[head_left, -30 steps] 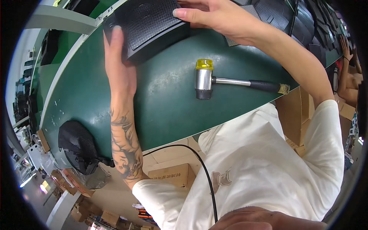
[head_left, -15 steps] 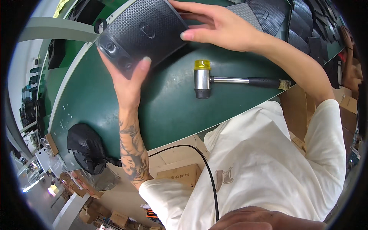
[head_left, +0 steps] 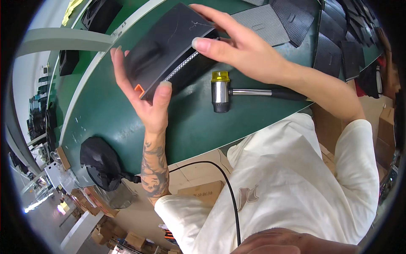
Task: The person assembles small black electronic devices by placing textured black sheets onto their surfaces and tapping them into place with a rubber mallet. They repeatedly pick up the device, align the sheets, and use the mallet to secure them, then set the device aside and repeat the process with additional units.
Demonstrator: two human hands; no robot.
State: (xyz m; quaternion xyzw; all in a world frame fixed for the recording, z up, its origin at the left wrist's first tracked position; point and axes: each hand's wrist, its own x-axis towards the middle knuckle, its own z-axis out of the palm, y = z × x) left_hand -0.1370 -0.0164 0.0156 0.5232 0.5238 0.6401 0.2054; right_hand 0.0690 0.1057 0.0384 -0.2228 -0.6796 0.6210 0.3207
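Note:
A black speaker box (head_left: 165, 44) is held tilted above the green table, its smooth side facing up and a strip of woven grille showing along its lower edge. My left hand (head_left: 150, 106) grips the near left end, thumb on the edge and fingers around the far side. An orange piece (head_left: 139, 90) shows at that corner, beside my left fingers. My right hand (head_left: 241, 51) holds the other end, thumb on the near edge and fingers over the top. Nearer to me lies a two-faced mallet (head_left: 220, 95) with a yellow cap, metal head and black handle.
Black and grey mesh grille panels (head_left: 292, 19) lie at the back right, with more stacked beyond. A black mesh bag (head_left: 99, 163) sits at the table's left end. Other speaker boxes (head_left: 99, 15) stand behind a pale rail. A black cable (head_left: 230, 186) runs past my shirt.
The speaker box has been turned over in my hands: its grille front faced up before, and now a smooth side does. Both hands have come slightly nearer.

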